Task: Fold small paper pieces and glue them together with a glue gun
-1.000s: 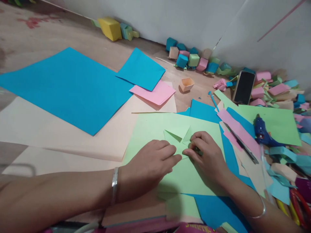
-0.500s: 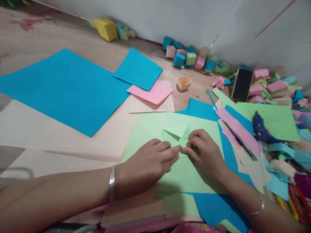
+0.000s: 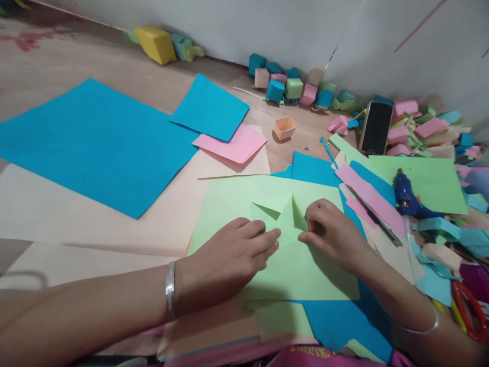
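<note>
A small square of light green paper (image 3: 286, 225) with raised, folded flaps lies on a larger light green sheet (image 3: 324, 275). My left hand (image 3: 233, 257) rests over its lower left part, fingers stretched out and lying on it, holding nothing. On the other side my right hand (image 3: 332, 232) is closed, thumb and forefinger pinching the small paper's right corner. Two flaps stand up from it, one at the left and a taller one at the right. Its lower left edge is hidden under my left fingers.
Blue sheets (image 3: 103, 148) and pink squares (image 3: 239, 145) lie to the left and behind. On the right are a cutter knife (image 3: 376, 216), a blue glue gun (image 3: 407, 196), red-handled scissors (image 3: 471, 311) and a phone (image 3: 376, 127). Small paper boxes (image 3: 275, 90) line the wall.
My right hand has moved right, away from my left fingers, drawing the right flap of the small green paper outward. My left hand stays about where it was. The view has shifted slightly.
</note>
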A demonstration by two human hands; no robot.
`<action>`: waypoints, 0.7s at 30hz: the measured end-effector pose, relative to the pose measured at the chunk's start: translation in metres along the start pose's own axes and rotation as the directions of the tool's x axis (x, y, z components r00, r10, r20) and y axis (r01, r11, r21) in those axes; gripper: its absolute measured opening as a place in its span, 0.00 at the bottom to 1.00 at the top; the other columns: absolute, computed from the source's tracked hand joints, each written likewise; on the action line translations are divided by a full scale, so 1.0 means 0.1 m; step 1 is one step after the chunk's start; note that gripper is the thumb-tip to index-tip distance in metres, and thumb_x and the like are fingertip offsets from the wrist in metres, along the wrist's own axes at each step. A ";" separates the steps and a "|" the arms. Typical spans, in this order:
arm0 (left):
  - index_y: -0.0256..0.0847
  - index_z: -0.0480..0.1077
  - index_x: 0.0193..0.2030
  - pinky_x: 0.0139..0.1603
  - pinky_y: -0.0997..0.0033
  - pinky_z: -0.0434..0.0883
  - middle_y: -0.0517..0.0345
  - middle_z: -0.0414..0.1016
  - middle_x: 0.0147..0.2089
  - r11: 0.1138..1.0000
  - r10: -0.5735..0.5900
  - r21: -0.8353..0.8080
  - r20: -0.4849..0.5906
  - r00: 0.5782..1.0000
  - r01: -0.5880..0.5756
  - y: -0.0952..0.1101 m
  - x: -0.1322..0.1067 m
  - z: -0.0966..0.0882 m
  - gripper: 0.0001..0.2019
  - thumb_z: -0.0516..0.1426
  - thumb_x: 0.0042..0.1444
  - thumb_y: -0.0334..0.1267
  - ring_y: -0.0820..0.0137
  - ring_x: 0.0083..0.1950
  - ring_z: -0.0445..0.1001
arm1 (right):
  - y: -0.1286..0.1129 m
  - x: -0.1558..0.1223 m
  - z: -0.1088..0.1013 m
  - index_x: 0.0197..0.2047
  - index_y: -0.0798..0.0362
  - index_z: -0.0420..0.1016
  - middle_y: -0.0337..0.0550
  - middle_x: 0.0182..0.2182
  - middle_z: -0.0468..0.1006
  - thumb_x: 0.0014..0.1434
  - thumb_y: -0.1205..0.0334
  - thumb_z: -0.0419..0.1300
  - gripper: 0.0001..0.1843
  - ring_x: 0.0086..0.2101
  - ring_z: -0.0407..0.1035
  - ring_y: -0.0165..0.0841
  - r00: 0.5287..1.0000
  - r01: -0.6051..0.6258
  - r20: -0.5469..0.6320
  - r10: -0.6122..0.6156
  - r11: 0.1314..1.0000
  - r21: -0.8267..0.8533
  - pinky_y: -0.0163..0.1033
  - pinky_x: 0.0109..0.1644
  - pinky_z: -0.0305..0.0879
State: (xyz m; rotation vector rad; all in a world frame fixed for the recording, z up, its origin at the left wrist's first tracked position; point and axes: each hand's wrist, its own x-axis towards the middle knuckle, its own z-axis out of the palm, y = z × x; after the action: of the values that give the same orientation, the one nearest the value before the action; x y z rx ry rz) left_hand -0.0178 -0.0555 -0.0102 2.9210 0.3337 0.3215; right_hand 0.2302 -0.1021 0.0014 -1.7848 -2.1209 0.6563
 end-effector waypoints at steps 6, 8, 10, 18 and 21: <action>0.38 0.68 0.54 0.43 0.62 0.62 0.53 0.69 0.61 1.000 -0.011 -0.007 0.034 0.999 0.012 0.01 0.02 -0.01 0.15 0.58 0.62 0.39 0.64 0.48 0.67 | -0.04 -0.04 -0.05 0.31 0.50 0.62 0.41 0.34 0.67 0.55 0.73 0.59 0.10 0.34 0.64 0.33 0.999 0.024 0.042 -0.027 0.996 0.081 0.37 0.34 0.63; 0.39 0.67 0.56 0.42 0.62 0.62 0.54 0.69 0.60 1.000 -0.016 0.001 0.062 0.998 0.016 0.01 0.04 -0.01 0.22 0.60 0.59 0.47 0.63 0.47 0.67 | -0.10 -0.06 -0.02 0.35 0.51 0.65 0.43 0.37 0.69 0.57 0.73 0.58 0.08 0.37 0.65 0.34 0.997 0.059 0.038 -0.063 0.993 0.102 0.38 0.37 0.64; 0.40 0.64 0.60 0.41 0.61 0.61 0.54 0.71 0.57 1.000 -0.014 0.025 0.074 0.997 0.013 0.02 0.06 0.00 0.28 0.60 0.57 0.53 0.62 0.45 0.67 | -0.15 -0.08 0.02 0.38 0.51 0.68 0.44 0.37 0.69 0.59 0.73 0.56 0.07 0.38 0.66 0.34 0.993 0.100 0.047 -0.105 0.991 0.092 0.39 0.40 0.65; 0.40 0.69 0.54 0.42 0.63 0.62 0.52 0.71 0.58 1.000 0.008 0.022 0.076 0.997 -0.009 0.02 0.04 -0.04 0.21 0.60 0.58 0.48 0.63 0.48 0.68 | -0.14 -0.06 0.04 0.37 0.52 0.70 0.43 0.36 0.71 0.61 0.73 0.55 0.07 0.39 0.67 0.34 0.987 0.141 0.062 -0.147 0.986 0.086 0.39 0.41 0.66; 0.39 0.70 0.53 0.44 0.63 0.64 0.50 0.69 0.61 1.000 0.016 -0.007 0.049 0.999 -0.016 0.00 0.01 -0.06 0.19 0.62 0.58 0.44 0.62 0.50 0.69 | -0.13 -0.04 0.02 0.36 0.52 0.70 0.42 0.36 0.71 0.61 0.73 0.55 0.07 0.39 0.67 0.34 0.985 0.149 0.077 -0.157 0.984 0.101 0.39 0.41 0.66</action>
State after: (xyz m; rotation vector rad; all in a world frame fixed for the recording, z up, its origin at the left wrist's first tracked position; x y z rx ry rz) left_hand -0.0182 -0.0546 -0.0037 2.9208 0.3019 0.2529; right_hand 0.2192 -0.1082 0.0062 -1.5527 -2.2151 0.7903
